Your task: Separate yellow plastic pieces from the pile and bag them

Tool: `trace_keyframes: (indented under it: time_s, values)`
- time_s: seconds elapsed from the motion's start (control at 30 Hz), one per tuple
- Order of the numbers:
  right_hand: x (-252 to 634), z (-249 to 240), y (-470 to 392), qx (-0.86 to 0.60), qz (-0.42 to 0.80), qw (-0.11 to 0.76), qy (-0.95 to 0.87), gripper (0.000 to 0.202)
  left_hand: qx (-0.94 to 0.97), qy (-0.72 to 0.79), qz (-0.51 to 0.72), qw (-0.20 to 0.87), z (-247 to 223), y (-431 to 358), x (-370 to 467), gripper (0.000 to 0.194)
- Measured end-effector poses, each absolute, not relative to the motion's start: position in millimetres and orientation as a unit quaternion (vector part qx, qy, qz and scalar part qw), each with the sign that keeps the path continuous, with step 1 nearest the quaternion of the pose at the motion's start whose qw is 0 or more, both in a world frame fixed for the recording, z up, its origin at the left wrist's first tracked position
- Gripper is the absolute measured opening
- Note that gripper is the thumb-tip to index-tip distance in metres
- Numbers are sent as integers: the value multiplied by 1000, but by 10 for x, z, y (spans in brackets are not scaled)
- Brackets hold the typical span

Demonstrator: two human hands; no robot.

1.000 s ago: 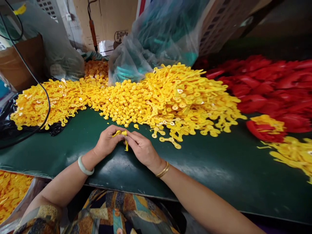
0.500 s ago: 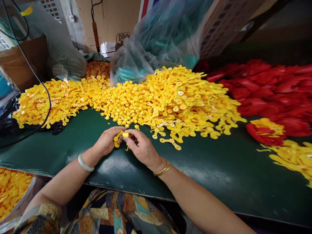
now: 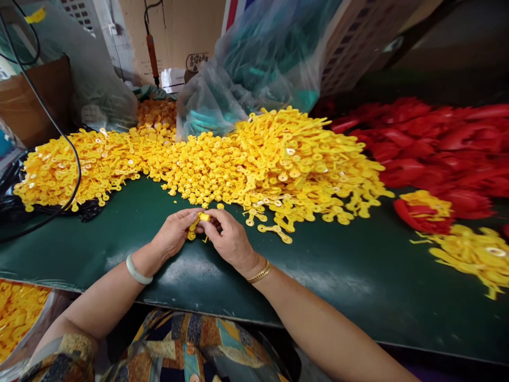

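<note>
My left hand (image 3: 169, 236) is closed on a flat yellow plastic link with rounded ends (image 3: 192, 233). Between the thumb and fingers of my right hand (image 3: 231, 240) is a small yellow plastic knob (image 3: 204, 217), held against the top of the link. The hands meet just above the green table (image 3: 151, 220), and fingers hide part of both pieces. A thin yellow bit (image 3: 205, 239) shows beneath my right fingers. Beyond the hands lies a heap of similar small yellow knobs (image 3: 194, 172), which runs into a taller heap of yellow links (image 3: 296, 159).
Another yellow heap (image 3: 71, 164) lies at left, crossed by a black cable (image 3: 79, 164). Red plastic parts (image 3: 437, 140) are piled at right, near loose yellow pieces (image 3: 473, 252). Behind stand a clear bag (image 3: 262, 69) and a hanging orange screwdriver (image 3: 152, 58). Yellow parts (image 3: 19, 313) fill a bag at lower left.
My hands have drawn slightly closer, and the knob now meets the upper end of the link, which has turned a little. The whole view has shifted slightly.
</note>
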State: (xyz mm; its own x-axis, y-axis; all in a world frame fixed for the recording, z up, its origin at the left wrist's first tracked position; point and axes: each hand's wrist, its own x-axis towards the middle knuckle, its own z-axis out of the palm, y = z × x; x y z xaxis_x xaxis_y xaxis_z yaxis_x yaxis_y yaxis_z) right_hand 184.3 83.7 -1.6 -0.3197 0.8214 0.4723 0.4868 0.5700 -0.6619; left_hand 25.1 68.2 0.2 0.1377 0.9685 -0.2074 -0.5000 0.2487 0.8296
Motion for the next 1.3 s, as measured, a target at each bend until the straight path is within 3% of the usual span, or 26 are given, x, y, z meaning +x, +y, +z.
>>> trace_keyframes:
  time_s: [0.17, 0.43, 0.57, 0.7, 0.87, 0.97, 1.1, 1.3]
  values:
    - [1850, -31, 847, -436, 210, 419, -768, 15, 360, 433, 540, 626, -10, 633, 295, 34]
    - [1749, -24, 789, -459, 373, 456, -666, 20, 534, 472, 568, 413, -25, 514, 360, 33]
    - [1757, -35, 792, -453, 330, 461, -688, 20, 570, 474, 559, 370, -10, 500, 358, 34]
    - [1824, -9, 838, -414, 232, 448, -758, 20, 560, 469, 551, 403, 10, 522, 317, 32]
    - [1860, -8, 882, -391, 218, 455, -770, 19, 466, 462, 561, 505, -7, 573, 298, 27]
    - [1855, -34, 886, -403, 202, 453, -769, 17, 417, 425, 551, 585, 1, 589, 314, 35]
    - [1857, -17, 891, -409, 255, 458, -747, 14, 366, 365, 543, 662, 31, 617, 307, 46]
    - [1866, -10, 896, -394, 326, 454, -730, 14, 312, 361, 555, 682, 29, 662, 258, 40]
